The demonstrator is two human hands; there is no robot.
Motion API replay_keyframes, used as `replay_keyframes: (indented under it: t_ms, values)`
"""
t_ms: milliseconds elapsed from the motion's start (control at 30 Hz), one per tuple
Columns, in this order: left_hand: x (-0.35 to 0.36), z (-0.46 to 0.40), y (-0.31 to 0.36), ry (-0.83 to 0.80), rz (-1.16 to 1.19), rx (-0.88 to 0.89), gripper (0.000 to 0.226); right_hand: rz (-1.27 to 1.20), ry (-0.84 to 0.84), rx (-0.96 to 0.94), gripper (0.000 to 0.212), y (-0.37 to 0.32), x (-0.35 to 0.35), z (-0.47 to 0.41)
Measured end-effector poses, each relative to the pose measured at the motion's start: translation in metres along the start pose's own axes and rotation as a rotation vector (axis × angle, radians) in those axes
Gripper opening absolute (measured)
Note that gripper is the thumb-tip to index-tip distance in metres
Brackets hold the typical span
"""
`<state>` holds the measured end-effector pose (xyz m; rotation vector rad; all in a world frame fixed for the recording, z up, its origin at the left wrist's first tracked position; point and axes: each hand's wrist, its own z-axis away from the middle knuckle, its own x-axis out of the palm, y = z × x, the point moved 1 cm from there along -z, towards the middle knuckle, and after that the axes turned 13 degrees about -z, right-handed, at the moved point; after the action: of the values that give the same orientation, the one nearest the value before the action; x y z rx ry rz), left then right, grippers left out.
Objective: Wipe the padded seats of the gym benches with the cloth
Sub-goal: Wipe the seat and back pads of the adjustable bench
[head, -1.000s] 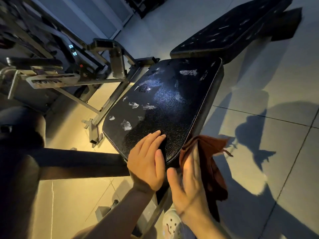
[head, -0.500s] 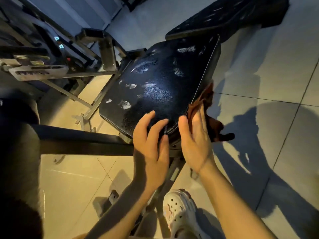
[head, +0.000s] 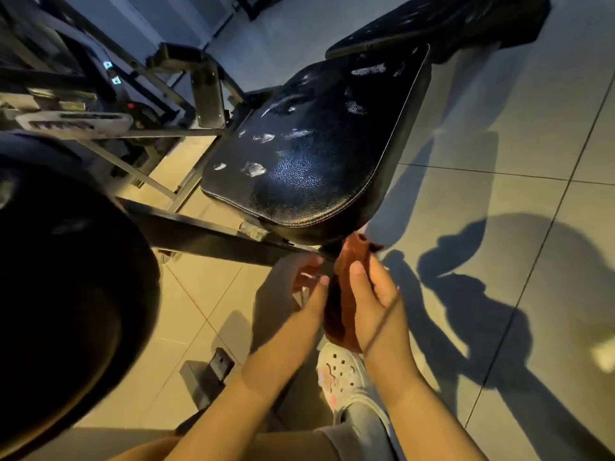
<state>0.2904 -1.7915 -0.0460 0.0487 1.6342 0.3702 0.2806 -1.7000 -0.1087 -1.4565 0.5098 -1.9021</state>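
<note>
Head view showed a black padded seat (head: 319,154), scuffed pale, above a tiled floor (head: 499,211). Below its near edge, both hands, left (head: 293,291) and right (head: 376,301), pinched the rust-red cloth (head: 346,294).

Black padded seat (head: 319,154) at 12 o'clock – worn white patches on top, nothing lying on it, carried on a metal frame (head: 213,237). Tiled floor (head: 482,194) below; white clog (head: 339,377) stands on it at 6 o'clock, frame foot (head: 209,374) at 7.
</note>
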Motion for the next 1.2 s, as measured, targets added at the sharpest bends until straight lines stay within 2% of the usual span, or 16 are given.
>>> replay_keyframes:
  t_ms: [67,133,233,400,500,633,700,733,800,900,967,1033,1100,1200]
  values:
    - [0.0,0.016,-0.002,-0.141,0.04,-0.041,0.011,-0.171,0.084,0.154,0.037,-0.004,-0.003,0.011]
    - [0.003,0.029,-0.003,-0.189,0.072,0.049,0.007,-0.269,0.135,0.152,0.031,-0.01,-0.009,0.018]
    - [0.009,0.038,-0.008,-0.175,0.036,0.203,0.024,-0.398,0.07,0.065,0.038,-0.024,-0.012,0.028]
    - [0.015,0.045,-0.008,-0.119,0.137,0.134,0.04,-0.593,0.074,0.104,0.03,-0.032,-0.012,0.04]
    - [0.013,0.046,-0.003,-0.087,0.246,0.103,0.038,-0.704,0.08,0.128,0.025,-0.029,-0.007,0.046]
    - [0.003,0.043,-0.003,0.018,0.199,0.123,0.026,-0.681,0.05,0.102,0.021,-0.031,-0.009,0.05]
    - [-0.002,0.044,-0.007,0.022,0.168,0.101,0.027,-0.576,0.065,0.075,0.024,-0.036,-0.014,0.049]
    - [-0.005,0.044,-0.008,0.01,0.153,0.081,0.026,-0.481,0.087,0.041,0.023,-0.04,-0.016,0.049]
    - [-0.011,0.044,-0.01,-0.028,0.114,0.03,0.018,-0.318,0.172,-0.048,0.005,-0.048,-0.021,0.044]
    - [-0.022,0.043,-0.007,-0.153,0.041,-0.05,0.018,-0.126,0.273,-0.153,0.005,-0.052,-0.026,0.035]
    - [-0.03,0.041,-0.007,-0.221,0.001,-0.039,0.021,-0.075,0.312,-0.187,0.007,-0.048,-0.026,0.031]
    - [-0.038,0.03,-0.001,-0.132,0.039,0.04,0.007,-0.099,0.311,-0.174,0.018,-0.04,-0.023,0.027]
    - [-0.047,0.019,-0.005,0.041,-0.016,0.197,0.019,-0.111,0.295,-0.179,0.018,-0.034,-0.015,0.023]
    - [-0.062,0.001,-0.007,0.142,-0.06,0.235,0.022,-0.127,0.231,-0.216,0.015,-0.025,-0.002,0.012]
